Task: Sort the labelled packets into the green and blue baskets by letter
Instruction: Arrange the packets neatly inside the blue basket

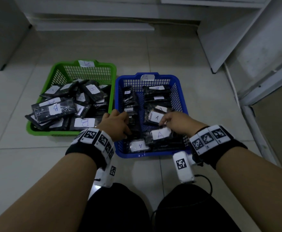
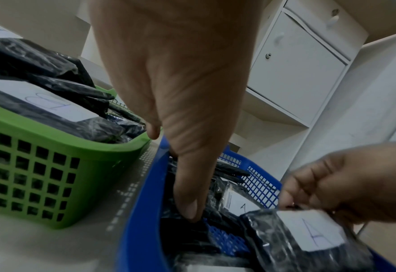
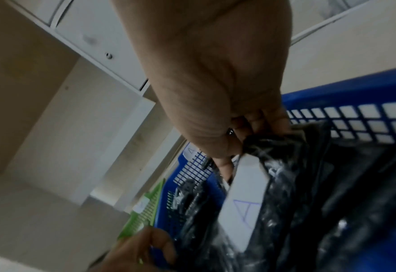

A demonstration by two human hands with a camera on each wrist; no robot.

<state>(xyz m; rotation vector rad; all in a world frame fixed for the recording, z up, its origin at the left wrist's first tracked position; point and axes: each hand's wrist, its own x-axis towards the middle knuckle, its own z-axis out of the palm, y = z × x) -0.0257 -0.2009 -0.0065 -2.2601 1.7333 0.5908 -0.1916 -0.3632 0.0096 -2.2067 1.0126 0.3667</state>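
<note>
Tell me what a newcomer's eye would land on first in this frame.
Two bright baskets on the pale floor: the green basket, piled with black packets labelled B, and the blue basket beside it, holding packets labelled A. Both hands are in the blue one; the right hand pinches an A packet, while the left hand touches dark packets.

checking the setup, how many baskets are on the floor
2. The green basket, tagged B, sits on the left; the blue basket, tagged A, sits right beside it. No others show in any view.

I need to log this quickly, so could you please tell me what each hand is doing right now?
Left hand: open, fingers reaching among packets in the blue basket.
Right hand: pinching an A packet.
</note>
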